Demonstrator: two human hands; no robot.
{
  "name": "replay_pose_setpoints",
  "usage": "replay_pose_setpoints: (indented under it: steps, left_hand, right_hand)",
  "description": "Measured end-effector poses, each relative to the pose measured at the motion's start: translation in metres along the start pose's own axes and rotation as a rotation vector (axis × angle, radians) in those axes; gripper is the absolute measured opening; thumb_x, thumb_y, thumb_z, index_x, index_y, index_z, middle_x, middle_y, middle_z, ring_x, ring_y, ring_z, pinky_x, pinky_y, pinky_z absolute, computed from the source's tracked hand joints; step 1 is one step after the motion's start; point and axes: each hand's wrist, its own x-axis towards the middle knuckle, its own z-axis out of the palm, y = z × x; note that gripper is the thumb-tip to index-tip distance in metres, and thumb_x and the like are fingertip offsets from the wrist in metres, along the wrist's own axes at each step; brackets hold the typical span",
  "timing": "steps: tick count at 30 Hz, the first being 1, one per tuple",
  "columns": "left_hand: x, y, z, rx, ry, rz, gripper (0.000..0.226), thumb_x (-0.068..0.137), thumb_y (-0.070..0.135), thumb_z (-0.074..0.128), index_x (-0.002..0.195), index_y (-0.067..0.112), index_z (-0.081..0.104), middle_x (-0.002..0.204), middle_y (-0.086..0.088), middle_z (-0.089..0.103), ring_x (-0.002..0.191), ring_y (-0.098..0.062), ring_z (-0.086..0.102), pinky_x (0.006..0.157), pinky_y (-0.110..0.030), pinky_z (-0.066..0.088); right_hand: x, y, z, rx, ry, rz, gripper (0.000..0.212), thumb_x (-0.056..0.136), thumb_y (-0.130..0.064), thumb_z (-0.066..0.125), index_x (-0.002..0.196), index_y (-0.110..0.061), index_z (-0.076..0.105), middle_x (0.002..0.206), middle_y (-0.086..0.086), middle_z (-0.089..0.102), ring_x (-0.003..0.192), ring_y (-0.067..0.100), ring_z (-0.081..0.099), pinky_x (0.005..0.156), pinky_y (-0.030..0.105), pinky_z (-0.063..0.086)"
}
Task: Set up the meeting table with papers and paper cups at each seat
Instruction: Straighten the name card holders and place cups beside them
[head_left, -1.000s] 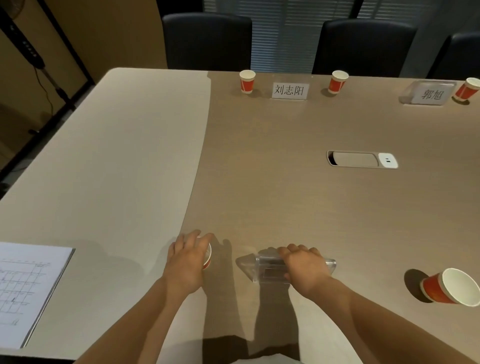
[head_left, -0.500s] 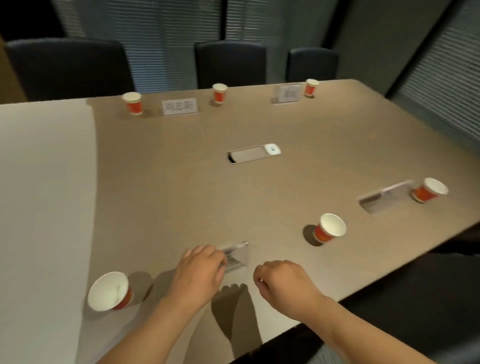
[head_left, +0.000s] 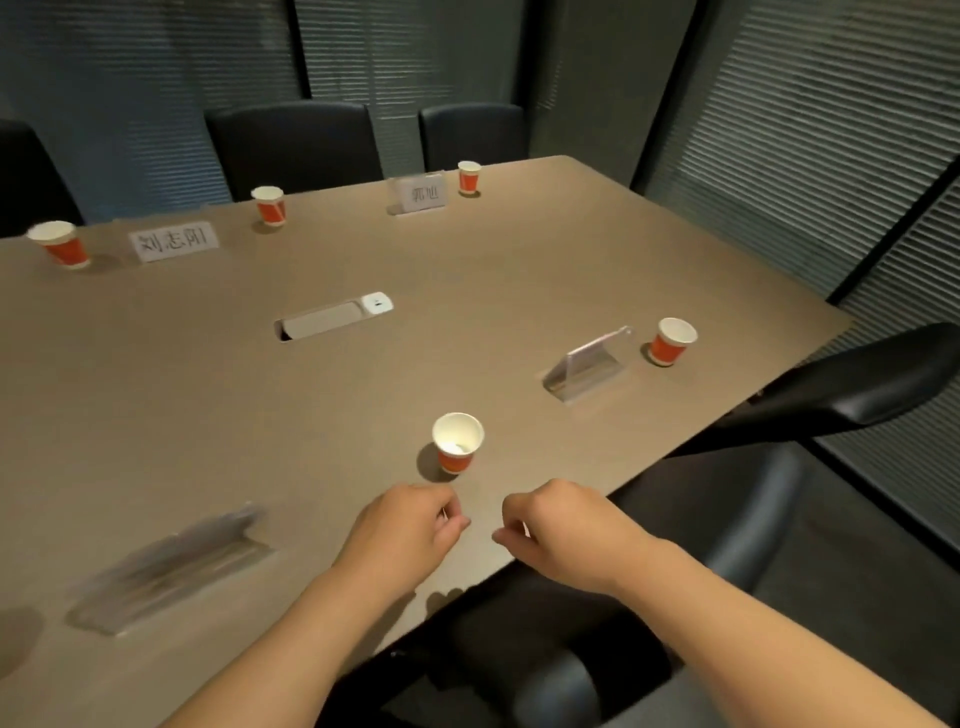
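Five paper cups stand upright on the brown worktop, each red below a white rim. The nearest cup sits at lower centre, just beyond the hands. Another cup stands at right beside a clear name stand. Three more line the far edge. One white name card at upper left reads 刘志阳. The left hand and right hand hover loosely curled, each grip holding nothing.
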Motion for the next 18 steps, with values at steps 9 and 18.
replay_pose_setpoints:
  steps: [9, 18]
  left_hand:
    - [0.048, 0.136, 0.065, 0.052, 0.029, -0.072, 0.015, 0.086, 0.038, 0.060, 0.076, 0.028, 0.060, 0.067, 0.013, 0.056, 0.073, -0.015, 0.060, 0.063, -0.030, 0.048]
    - [0.124, 0.153, 0.087, 0.024, 0.139, -0.291, 0.006, 0.085, 0.030, 0.061, 0.082, 0.026, 0.064, 0.082, 0.011, 0.061, 0.081, -0.014, 0.060, 0.071, -0.032, 0.051]
  right_hand:
    - [-0.069, 0.150, -0.045, -0.044, 0.037, -0.029, 0.034, 0.095, -0.045, 0.045, 0.079, -0.015, 0.050, 0.077, 0.010, 0.064, 0.073, 0.036, 0.058, 0.055, 0.032, 0.034]
    - [-0.031, 0.238, -0.057, 0.015, -0.041, -0.090, 0.027, 0.095, -0.039, 0.048, 0.081, -0.017, 0.051, 0.079, 0.006, 0.064, 0.070, 0.028, 0.058, 0.057, 0.033, 0.044]
